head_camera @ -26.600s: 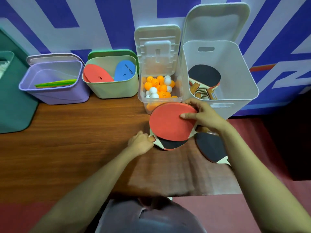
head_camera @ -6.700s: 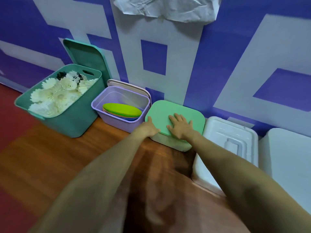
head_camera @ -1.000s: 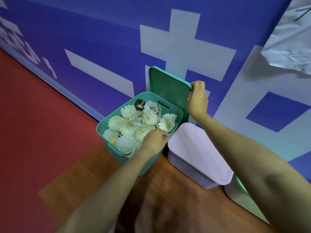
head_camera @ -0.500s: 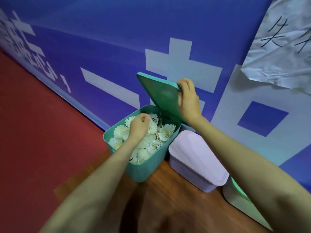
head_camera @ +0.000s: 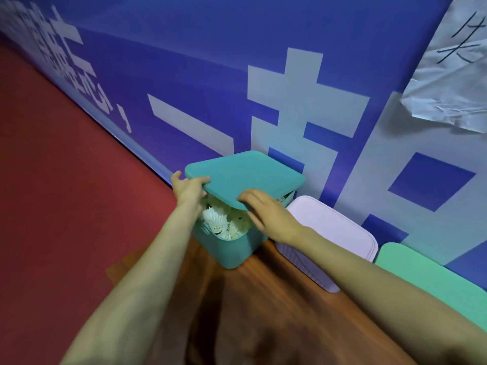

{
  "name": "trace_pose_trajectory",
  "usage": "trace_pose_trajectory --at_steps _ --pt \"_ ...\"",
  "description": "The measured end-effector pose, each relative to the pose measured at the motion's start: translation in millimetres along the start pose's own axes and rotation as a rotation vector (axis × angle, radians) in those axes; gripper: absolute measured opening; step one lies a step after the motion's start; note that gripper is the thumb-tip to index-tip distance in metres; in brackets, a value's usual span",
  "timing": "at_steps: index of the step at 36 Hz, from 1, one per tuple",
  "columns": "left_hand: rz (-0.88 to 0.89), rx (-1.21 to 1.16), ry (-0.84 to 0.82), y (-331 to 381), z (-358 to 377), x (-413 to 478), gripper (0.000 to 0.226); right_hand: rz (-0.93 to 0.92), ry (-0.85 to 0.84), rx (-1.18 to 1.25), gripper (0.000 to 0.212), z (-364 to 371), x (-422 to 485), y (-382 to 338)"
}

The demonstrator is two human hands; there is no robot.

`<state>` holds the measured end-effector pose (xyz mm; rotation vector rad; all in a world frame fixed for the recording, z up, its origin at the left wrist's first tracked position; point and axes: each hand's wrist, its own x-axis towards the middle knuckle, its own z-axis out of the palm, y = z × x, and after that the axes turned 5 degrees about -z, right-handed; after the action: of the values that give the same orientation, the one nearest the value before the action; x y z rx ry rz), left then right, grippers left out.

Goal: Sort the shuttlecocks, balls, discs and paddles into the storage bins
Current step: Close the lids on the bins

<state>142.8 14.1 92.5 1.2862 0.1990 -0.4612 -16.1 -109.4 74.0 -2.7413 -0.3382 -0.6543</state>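
Note:
A teal bin (head_camera: 232,248) stands at the left end of the wooden table, filled with white shuttlecocks (head_camera: 218,225). Its teal lid (head_camera: 245,177) lies tilted over the bin, the near edge raised so the shuttlecocks show beneath. My left hand (head_camera: 188,189) grips the lid's left corner. My right hand (head_camera: 266,214) holds the lid's near edge, fingers over the rim.
Right of the teal bin stands a lilac bin with its lid closed (head_camera: 329,233), then a light green lidded bin (head_camera: 434,277). The blue and white wall (head_camera: 303,101) is right behind them. Red floor (head_camera: 52,180) lies left of the wooden table (head_camera: 263,312).
The lid has swung down from upright to nearly flat over the bin. My left hand left the shuttlecocks and took the lid's left corner; my right hand came down with the lid.

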Motion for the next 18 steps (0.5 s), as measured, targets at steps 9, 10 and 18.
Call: trace_pose_trajectory --at_steps 9,10,18 --pt "0.151 0.455 0.159 -35 -39 12 0.046 0.458 -0.028 0.098 0.056 17 -2 32" --pt "0.156 0.490 0.165 -38 -43 13 0.046 0.534 -0.078 0.052 0.057 19 -1 39" --pt "0.126 0.614 0.178 -58 -55 23 0.059 0.760 -0.343 -0.038 0.069 41 -1 61"
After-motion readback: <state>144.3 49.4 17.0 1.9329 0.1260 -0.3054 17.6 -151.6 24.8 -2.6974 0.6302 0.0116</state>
